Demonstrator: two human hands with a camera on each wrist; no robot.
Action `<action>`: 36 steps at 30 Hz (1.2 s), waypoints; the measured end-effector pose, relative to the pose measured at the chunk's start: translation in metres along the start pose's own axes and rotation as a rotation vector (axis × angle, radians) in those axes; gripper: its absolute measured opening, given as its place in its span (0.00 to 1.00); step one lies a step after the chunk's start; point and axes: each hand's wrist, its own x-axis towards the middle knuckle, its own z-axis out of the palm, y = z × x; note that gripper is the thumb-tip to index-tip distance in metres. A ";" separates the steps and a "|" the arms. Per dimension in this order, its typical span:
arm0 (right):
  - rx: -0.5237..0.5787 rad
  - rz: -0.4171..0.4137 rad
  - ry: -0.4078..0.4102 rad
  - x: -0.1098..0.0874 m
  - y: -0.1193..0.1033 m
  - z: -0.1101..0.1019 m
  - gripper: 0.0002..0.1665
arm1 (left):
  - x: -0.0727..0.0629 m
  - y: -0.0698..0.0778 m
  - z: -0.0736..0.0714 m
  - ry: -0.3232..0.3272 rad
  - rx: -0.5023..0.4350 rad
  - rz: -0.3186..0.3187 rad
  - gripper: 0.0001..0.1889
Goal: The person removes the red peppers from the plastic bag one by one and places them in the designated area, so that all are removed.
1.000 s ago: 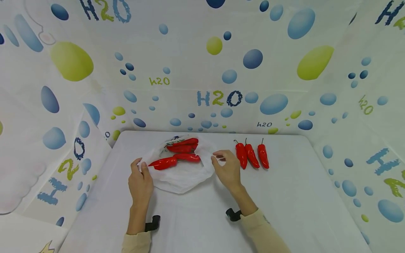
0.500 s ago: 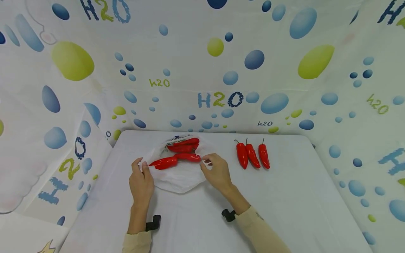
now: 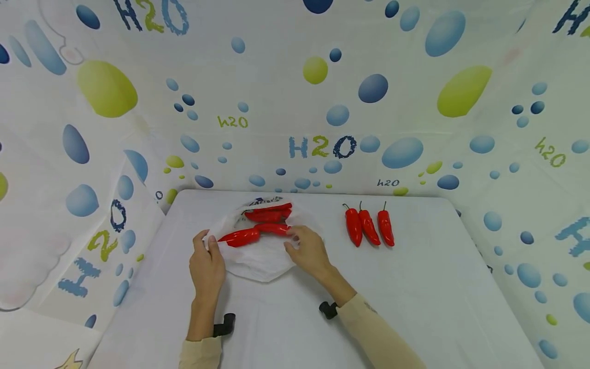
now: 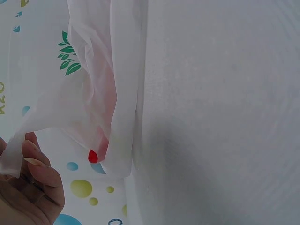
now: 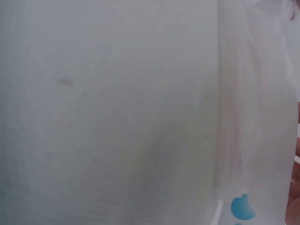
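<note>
The left hand (image 3: 207, 266) pinches the edge of a thin, translucent white plastic bag (image 3: 258, 264) in its fingers, left of a long, glossy red pepper (image 3: 241, 238) lying on the bag. A second slender red pepper (image 3: 274, 229) ends at the curved fingers of the right hand (image 3: 311, 253); whether they grip it cannot be told. Three stemmed red peppers (image 3: 367, 226) lie farther right on the white-covered desk (image 3: 415, 307).

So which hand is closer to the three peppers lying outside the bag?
The right hand: it is at the right side of the bag, left of the three peppers. The left hand grips the bag's left edge, farther away.
</note>
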 end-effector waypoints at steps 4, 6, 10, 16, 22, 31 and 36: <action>-0.016 -0.007 -0.027 0.003 0.003 0.003 0.23 | 0.000 0.001 0.000 -0.001 0.001 -0.001 0.22; -0.020 -0.003 -0.036 0.005 0.004 0.004 0.25 | 0.000 0.001 0.000 -0.003 0.004 -0.005 0.22; -0.046 0.005 -0.035 0.007 0.006 0.007 0.28 | 0.000 0.002 0.000 -0.007 0.008 -0.006 0.23; -0.082 0.003 -0.009 0.010 0.008 0.008 0.31 | 0.000 0.000 0.000 0.006 0.002 0.010 0.22; -0.064 0.053 -0.028 0.012 0.007 0.007 0.36 | 0.001 0.000 -0.001 0.006 -0.001 0.007 0.22; -0.109 0.042 -0.057 0.013 0.010 0.010 0.30 | 0.001 -0.001 -0.001 0.002 -0.009 -0.002 0.22; -0.132 0.070 -0.091 0.014 0.012 0.013 0.28 | 0.001 -0.001 -0.001 0.008 -0.017 0.003 0.22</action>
